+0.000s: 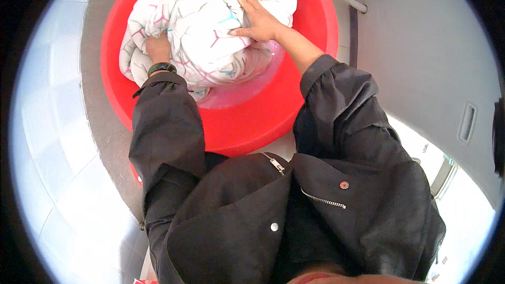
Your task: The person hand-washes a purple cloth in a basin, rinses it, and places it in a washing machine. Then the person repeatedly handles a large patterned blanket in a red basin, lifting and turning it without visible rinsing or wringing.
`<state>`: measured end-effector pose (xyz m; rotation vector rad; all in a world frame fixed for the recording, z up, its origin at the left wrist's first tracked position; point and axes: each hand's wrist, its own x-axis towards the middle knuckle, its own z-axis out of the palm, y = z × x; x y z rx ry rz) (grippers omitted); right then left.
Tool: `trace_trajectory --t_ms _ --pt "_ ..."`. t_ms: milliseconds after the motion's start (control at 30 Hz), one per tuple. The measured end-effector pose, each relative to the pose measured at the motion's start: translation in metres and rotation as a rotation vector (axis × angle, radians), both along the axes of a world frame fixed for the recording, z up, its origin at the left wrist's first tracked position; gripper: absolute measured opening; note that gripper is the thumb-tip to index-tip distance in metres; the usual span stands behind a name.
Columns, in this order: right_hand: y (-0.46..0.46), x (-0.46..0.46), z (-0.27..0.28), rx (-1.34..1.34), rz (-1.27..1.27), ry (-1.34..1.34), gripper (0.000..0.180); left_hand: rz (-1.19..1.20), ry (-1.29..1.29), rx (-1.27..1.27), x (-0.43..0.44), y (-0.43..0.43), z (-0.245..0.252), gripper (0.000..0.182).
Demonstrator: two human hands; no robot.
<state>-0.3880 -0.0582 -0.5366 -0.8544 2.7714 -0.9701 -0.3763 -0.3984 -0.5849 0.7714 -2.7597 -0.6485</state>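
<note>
A thick white quilt [209, 43] with pink and blue branching lines lies bunched up in a round red plastic tub [252, 126]. Its lower edge looks greyer and sits in shallow, slightly cloudy water [236, 94]. My left hand [158, 47], with a dark bangle [161, 68] at the wrist, clutches the quilt's left side; the fingertips are hidden under a fold. On the right part of the quilt my right hand [258, 19] rests flat, thumb and fingers spread.
Light wall tiles [47, 106] rise at the left beside grey floor tiles [104, 126]. To the right stands a grey panel [426, 67] with a recessed handle [467, 122]. A white pipe [349, 0] runs near the tub's upper right. My dark jacket [236, 205] fills the lower view.
</note>
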Motion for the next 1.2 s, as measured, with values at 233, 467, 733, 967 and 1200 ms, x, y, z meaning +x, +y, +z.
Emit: trace_trajectory --t_ms 233,467,733,967,1200 --pt "0.002 -0.006 -0.014 -0.042 -0.011 -0.049 0.097 -0.094 0.109 0.140 0.014 -0.007 0.005 0.063" --pt "0.029 -0.030 0.004 -0.295 -0.180 -0.159 0.046 0.380 -0.508 1.175 0.153 0.102 -0.014 0.042" --pt "0.036 0.002 0.071 -0.356 -0.294 -0.212 0.026 0.389 -0.103 1.481 0.157 0.139 -0.086 0.059" --pt "0.070 0.024 0.055 0.082 -0.155 -0.320 0.035 0.591 0.147 1.779 0.126 0.177 -0.022 0.040" --pt "0.059 0.076 -0.020 0.354 0.650 -0.362 0.074 -0.428 0.152 0.605 0.173 0.196 0.146 0.055"
